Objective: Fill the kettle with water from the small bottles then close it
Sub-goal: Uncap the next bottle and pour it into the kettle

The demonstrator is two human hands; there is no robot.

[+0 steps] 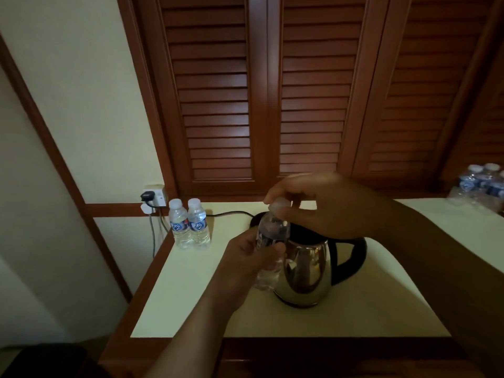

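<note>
A steel kettle [305,271] with a black handle stands on the cream table [207,290], near its middle. In front of the kettle's left side I hold a small clear water bottle [272,233], tilted slightly. My left hand [245,257] is wrapped around the bottle's body. My right hand [321,205] is above it, with fingertips pinched on the white cap. The kettle's top is hidden behind my right hand and the bottle. Two more small capped bottles [188,223] stand upright side by side at the table's far left corner.
A wall socket [154,196] with plugs sits left of the bottles; a black cord [231,213] runs from it across the table to the kettle's base. A shrink-wrapped pack of bottles [482,186] lies at the far right. Louvred wooden shutters stand behind the table.
</note>
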